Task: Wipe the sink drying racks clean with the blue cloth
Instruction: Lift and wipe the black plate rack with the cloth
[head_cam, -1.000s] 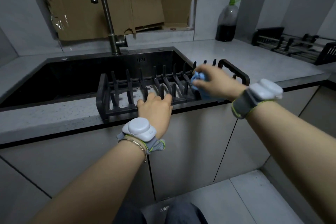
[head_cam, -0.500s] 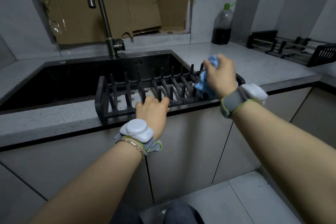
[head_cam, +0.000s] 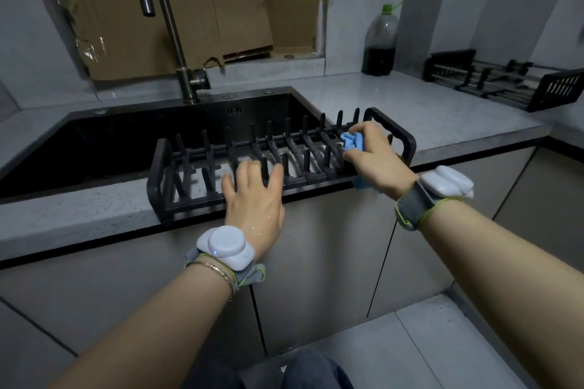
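A black dish drying rack (head_cam: 164,174) with rows of upright pegs sits across the near edge of the sink. My right hand (head_cam: 376,158) grips a crumpled blue cloth (head_cam: 352,140) and holds it against the pegs at the rack's right end, beside the end handle. My left hand (head_cam: 256,199) lies on the rack's front rail near the middle, fingers spread and reaching between the pegs. A second black drying rack (head_cam: 505,82) lies on the counter at the far right.
The dark sink basin (head_cam: 110,142) lies behind the rack, with a tall metal tap (head_cam: 167,25) at its back. A plastic bottle of dark liquid (head_cam: 380,44) stands on the grey counter (head_cam: 426,117). Cardboard covers the wall opening behind the tap.
My right hand, raised above the rack half a second ago, has come back down with the cloth onto the pegs at the right end. My left hand stays on the front rail.
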`<act>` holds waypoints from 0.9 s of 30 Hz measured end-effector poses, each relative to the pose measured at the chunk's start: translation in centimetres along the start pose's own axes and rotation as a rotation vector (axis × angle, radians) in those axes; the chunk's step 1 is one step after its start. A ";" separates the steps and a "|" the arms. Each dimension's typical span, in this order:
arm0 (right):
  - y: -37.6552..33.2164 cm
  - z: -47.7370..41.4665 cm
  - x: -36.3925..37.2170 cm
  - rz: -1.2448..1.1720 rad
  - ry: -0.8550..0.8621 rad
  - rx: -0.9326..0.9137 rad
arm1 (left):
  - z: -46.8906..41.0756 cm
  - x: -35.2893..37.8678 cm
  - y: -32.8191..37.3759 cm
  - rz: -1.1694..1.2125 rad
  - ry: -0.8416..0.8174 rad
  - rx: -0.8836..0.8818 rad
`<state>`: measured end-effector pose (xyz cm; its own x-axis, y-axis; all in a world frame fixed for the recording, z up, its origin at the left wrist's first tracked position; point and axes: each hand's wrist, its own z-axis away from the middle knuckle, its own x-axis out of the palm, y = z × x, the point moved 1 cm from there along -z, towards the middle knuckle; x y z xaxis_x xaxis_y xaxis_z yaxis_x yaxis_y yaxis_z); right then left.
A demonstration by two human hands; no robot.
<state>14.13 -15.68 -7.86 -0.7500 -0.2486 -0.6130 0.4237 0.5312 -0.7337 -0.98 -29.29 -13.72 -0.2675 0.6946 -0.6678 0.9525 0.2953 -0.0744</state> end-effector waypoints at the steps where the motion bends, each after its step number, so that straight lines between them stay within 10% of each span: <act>1: 0.0 0.1 -0.1 -0.020 -0.010 0.002 | -0.1 -0.1 -0.1 0.017 0.036 0.013; 13: 1.4 -1.0 -1.3 0.211 0.176 -0.120 | -0.6 0.3 1.7 -0.138 -0.112 0.048; 22: 0.6 -1.5 -1.4 -0.353 0.585 0.064 | -0.6 1.0 2.8 -0.147 -0.101 -0.046; 27: -0.5 -0.8 -0.6 0.437 0.007 -0.252 | -0.7 1.3 2.8 -0.165 -0.044 -0.057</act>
<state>13.95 -15.13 -6.89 -0.5338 0.0460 -0.8443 0.5637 0.7637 -0.3148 1.25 -27.09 -14.23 -0.4112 0.6045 -0.6823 0.8862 0.4402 -0.1441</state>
